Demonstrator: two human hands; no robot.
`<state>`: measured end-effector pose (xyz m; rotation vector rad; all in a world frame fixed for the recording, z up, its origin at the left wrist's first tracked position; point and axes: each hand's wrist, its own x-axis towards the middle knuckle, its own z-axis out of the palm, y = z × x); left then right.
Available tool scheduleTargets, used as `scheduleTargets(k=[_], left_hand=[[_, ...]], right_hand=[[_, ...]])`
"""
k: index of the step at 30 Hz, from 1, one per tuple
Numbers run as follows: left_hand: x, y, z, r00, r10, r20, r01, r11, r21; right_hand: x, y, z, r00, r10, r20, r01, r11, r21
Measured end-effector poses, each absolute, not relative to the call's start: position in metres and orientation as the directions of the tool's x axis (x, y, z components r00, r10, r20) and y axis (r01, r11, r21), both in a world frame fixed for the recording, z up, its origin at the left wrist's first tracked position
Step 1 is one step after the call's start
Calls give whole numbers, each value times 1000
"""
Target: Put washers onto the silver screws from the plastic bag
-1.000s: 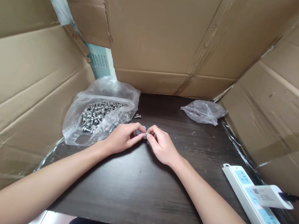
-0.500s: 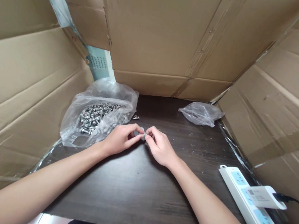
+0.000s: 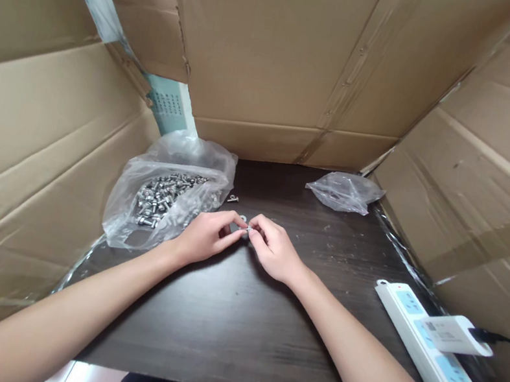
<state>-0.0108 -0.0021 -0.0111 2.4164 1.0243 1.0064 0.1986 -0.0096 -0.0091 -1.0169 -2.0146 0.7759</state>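
Over the middle of the table, my left hand (image 3: pixel 210 236) and my right hand (image 3: pixel 274 247) meet fingertip to fingertip. Both pinch one small silver bolt (image 3: pixel 249 229), mostly hidden by the fingers. A washer-like metal ring (image 3: pixel 242 220) shows just behind the left fingertips; whether it lies on the table I cannot tell. Left of my left hand, a clear plastic bag (image 3: pixel 121 207) stands open with many silver bolts (image 3: pixel 160 197) inside. One loose bolt (image 3: pixel 233 199) lies on the table beside the bag, beyond my hands.
A second clear plastic bag (image 3: pixel 346 192) lies at the back right of the dark table (image 3: pixel 220 330). On the right sits a white power strip (image 3: pixel 437 361) with a white adapter (image 3: pixel 459 336) and black cable. Cardboard walls (image 3: pixel 278 57) enclose the back and both sides.
Both hands stay almost in place, still pinching the bolt. The metal ring behind the left fingertips shows slightly more. The whole view has shifted a little.
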Motion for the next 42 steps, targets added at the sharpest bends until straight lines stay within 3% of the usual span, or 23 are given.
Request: scheduleTargets(k=[42], left_hand=[[-10,-3,-10,503,727,468,499,-686,530]], right_hand=[[199,-9,-10,-433,853,290,430,478,-766]])
